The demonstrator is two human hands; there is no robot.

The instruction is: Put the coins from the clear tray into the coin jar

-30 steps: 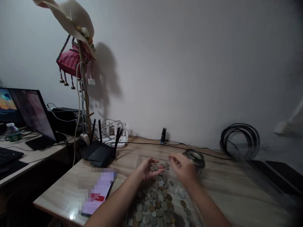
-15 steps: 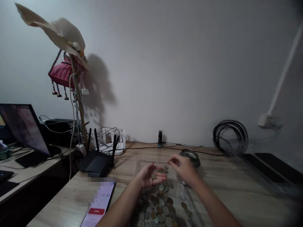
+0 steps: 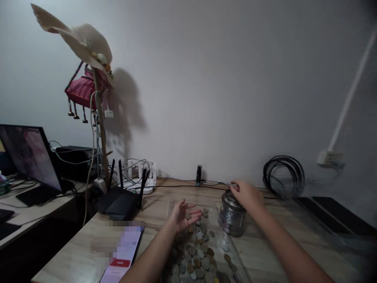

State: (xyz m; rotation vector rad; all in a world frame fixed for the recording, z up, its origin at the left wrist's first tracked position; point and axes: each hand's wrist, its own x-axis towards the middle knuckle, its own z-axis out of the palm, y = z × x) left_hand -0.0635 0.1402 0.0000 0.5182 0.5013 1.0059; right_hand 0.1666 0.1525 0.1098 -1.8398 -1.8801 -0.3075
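Table edge (image 3: 66, 248) near phone (image 3: 126, 249); left hand (image 3: 179, 218) open under coin (image 3: 187, 216); right hand (image 3: 248, 196) pinching coins (image 3: 234, 185) above jar (image 3: 232, 217).

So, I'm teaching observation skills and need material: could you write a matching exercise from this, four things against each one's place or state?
1. left hand
2. right hand
3. wide-brimmed hat
4. black router

A. just beyond the phone
B. at the top of the jar
C. palm up, bearing a coin
D. above the pink bag

Pairs: 1-C, 2-B, 3-D, 4-A
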